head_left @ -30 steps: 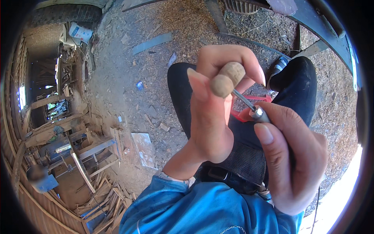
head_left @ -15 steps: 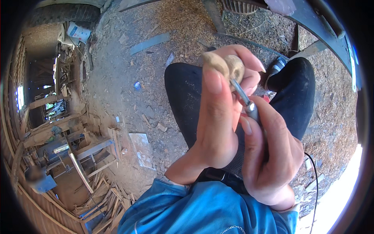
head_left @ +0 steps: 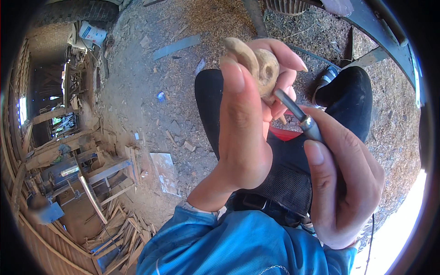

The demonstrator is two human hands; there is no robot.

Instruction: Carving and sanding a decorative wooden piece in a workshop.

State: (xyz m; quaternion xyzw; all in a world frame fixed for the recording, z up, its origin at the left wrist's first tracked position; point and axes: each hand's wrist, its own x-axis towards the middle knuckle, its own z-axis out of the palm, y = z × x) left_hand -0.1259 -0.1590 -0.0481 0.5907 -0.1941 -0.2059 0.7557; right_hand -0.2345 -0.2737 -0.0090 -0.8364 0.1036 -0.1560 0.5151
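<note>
In my left hand is a small carved wooden piece, pale brown and rounded, with a curved raised part and a dark hole in its face. Thumb and fingers close around it, and part of it is hidden behind them. My right hand grips a slim carving tool by its grey handle, thumb and forefinger near the collar. Its straight metal shank points up and left at the wood. The tip lies just below and right of the hole; whether it touches the wood, I cannot tell.
Below my hands are my legs in dark trousers, with a red thing between them. Wood chips and scraps cover the ground. A metal frame stands at upper right. At left are piled wood strips and a person.
The tool's tip has come away from the hole as my right hand moved right and down. My left hand has shifted left and up slightly with the wooden piece, showing more of its face.
</note>
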